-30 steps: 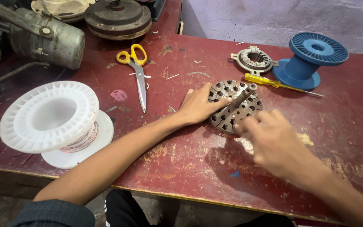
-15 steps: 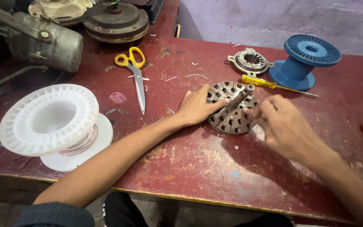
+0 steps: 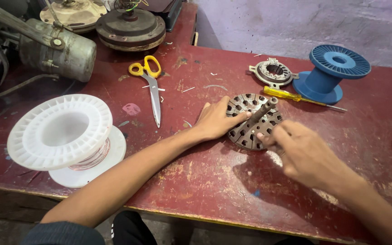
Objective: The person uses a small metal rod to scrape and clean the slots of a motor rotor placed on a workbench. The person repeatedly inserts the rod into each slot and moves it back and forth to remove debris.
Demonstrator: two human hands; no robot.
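Worn red paint covers the workbench (image 3: pixel 196 190), whose front edge runs just below both forearms. Mid-table lies a slotted metal stator core (image 3: pixel 253 120); the left hand (image 3: pixel 217 120) presses flat on its left rim, unclenched, while the right hand (image 3: pixel 301 152) pinches its near edge. Scissors (image 3: pixel 151 85) lie left, a white spool (image 3: pixel 64 136) near the front-left edge, bare tabletop between.
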